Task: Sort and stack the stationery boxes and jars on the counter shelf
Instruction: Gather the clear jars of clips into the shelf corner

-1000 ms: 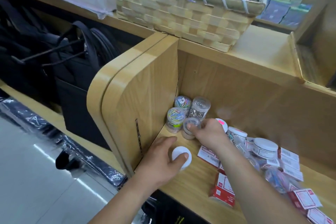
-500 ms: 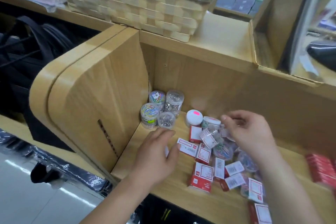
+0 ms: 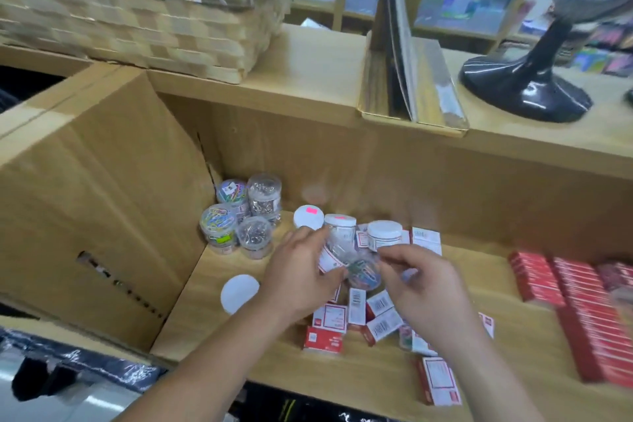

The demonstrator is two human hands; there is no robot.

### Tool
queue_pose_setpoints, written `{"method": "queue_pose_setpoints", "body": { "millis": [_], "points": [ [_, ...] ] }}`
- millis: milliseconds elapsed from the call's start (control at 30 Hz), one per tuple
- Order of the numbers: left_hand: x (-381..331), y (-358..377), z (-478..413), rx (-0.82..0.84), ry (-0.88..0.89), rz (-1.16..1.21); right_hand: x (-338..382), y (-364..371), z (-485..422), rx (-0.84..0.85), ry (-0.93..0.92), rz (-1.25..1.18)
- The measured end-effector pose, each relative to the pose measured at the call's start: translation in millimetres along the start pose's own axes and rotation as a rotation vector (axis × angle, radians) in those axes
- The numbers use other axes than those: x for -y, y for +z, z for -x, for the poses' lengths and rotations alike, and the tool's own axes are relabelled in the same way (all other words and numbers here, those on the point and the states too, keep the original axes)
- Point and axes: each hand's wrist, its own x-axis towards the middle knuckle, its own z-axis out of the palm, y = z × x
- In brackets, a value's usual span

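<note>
In the shelf's left corner stand several clear jars of clips. A loose white lid lies in front of them. White-lidded jars and small red-and-white boxes lie jumbled mid-shelf. Over that pile, my left hand and my right hand meet at a clear jar of coloured clips. The left hand's fingers curl round its left side, next to a small box. My right hand pinches its right side. Motion blur hides the finer contact.
Red boxes are stacked in rows at the shelf's right. A wooden side panel closes the left end. On the counter above sit a woven basket, a clear display stand and a globe's black base.
My left hand left the white lid and moved right to the pile. My right hand came down from above the pile, and both now hold the jar of coloured clips. The view swung right.
</note>
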Motion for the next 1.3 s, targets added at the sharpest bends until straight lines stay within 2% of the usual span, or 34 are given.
{"method": "queue_pose_setpoints", "body": {
  "millis": [133, 200, 300, 400, 533, 633, 733, 967, 1100, 1200, 1300],
  "points": [
    [-3.1, -17.0, 37.2, -0.122, -0.015, 0.306, 25.6, 22.1, -0.3, 0.140, 0.039, -0.184],
    [-0.1, -24.8, 50.1, -0.223, -0.026, 0.321, 39.3, 41.7, -4.8, 0.225, 0.057, -0.263],
    [16.1, -38.6, 63.5, -0.317, -0.097, 0.380, 56.0, 71.5, -15.2, 0.262, 0.077, -0.281],
    [36.2, -56.4, 75.6, -0.312, -0.140, 0.383, 73.1, 94.7, -32.4, 0.302, 0.017, -0.306],
    [62.1, -68.6, 90.4, -0.267, -0.297, 0.176, 84.2, 129.3, -55.2, 0.202, -0.034, -0.226],
    [70.5, -66.5, 98.8, -0.195, -0.353, 0.172, 81.4, 150.4, -59.0, 0.182, -0.008, -0.255],
    [77.4, -64.9, 102.5, -0.197, -0.344, 0.178, 81.6, 159.7, -59.6, 0.130, 0.043, -0.296],
    [79.3, -62.8, 98.1, -0.236, -0.306, 0.192, 82.8, 156.6, -56.3, 0.187, 0.061, -0.318],
    [58.6, -62.3, 85.3, -0.328, -0.151, 0.141, 71.4, 118.5, -40.2, 0.225, 0.033, -0.277],
    [32.3, -45.4, 66.5, -0.222, -0.043, 0.243, 57.2, 72.0, -22.2, 0.158, 0.066, -0.245],
    [6.7, -16.2, 38.5, 0.003, 0.012, 0.229, 36.5, 27.6, -7.1, 0.069, 0.092, -0.219]
  ]
}}
